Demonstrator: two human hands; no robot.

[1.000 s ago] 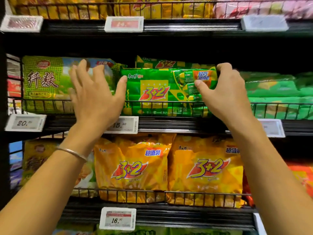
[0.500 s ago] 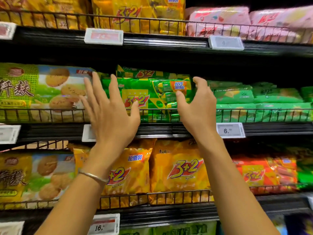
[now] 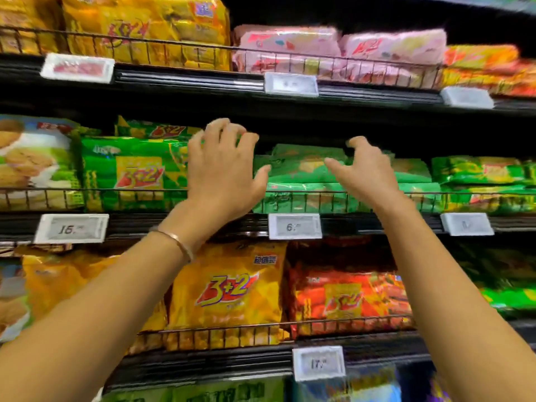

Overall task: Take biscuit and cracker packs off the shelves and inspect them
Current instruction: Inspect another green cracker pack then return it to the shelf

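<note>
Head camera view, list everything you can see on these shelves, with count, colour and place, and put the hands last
Pink packs: stacked, pink, top shelf centre.
Yellow 3+2 packs: several, yellow, top shelf left.
Large green 3+2 pack: one in front, green, middle shelf left.
Small green packs: a stack, green, middle shelf, between the hands.
Yellow 3+2 bag: one, yellow, lower shelf centre.
Orange-red 3+2 pack: one, lower shelf, right of it.
Price tags: seven, white, shelf edges.
Bracelet: one, metal, left wrist.
Left hand: open, empty.
Right hand: open, empty.
</note>
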